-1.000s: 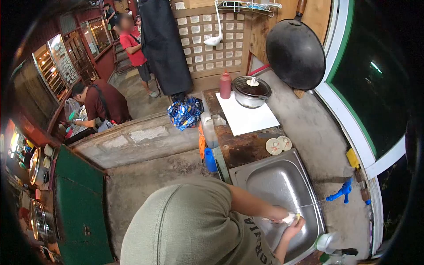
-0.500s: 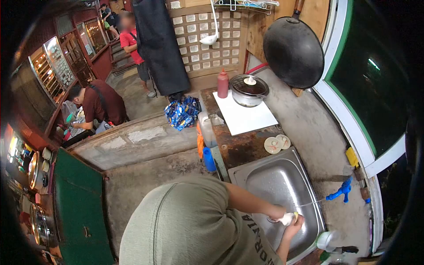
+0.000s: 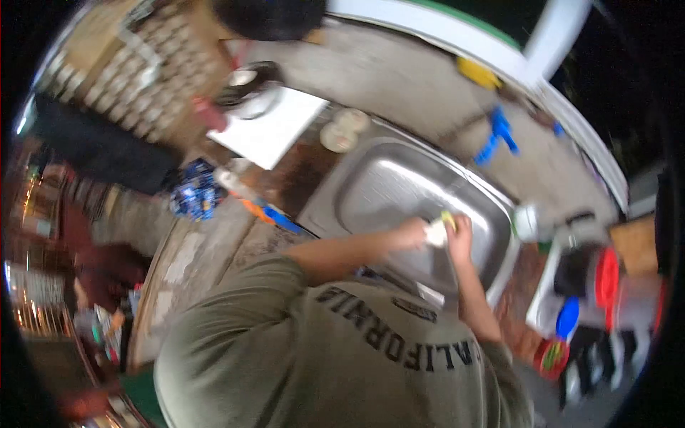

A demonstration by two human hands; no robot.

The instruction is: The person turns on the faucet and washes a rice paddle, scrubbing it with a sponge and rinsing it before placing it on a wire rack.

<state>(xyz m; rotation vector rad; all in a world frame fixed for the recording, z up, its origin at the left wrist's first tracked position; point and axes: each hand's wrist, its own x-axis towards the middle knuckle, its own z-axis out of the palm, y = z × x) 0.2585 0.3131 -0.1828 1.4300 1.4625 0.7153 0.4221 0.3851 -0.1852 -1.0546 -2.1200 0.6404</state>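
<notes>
Over the steel sink (image 3: 357,167), my left hand (image 3: 412,235) grips a small white item (image 3: 436,233), too blurred to name. My right hand (image 3: 460,235) is closed beside it, with its fingers round a small yellow-green piece (image 3: 448,219) that touches the white item. Both hands are close together above the basin's near side. A blue faucet (image 3: 497,135) is mounted behind the sink.
Left of the sink are a white board (image 3: 275,128), a lidded pot (image 3: 250,93), a red bottle (image 3: 210,114) and two small round dishes (image 3: 344,130). Containers with red and blue parts (image 3: 606,278) stand at the right. A person (image 3: 107,267) is at the far left.
The view has swung to the right and blurred, bringing the right-hand containers and more of the shirt front into sight. Both hands remain together over the sink, holding the same white item and yellow-green piece.
</notes>
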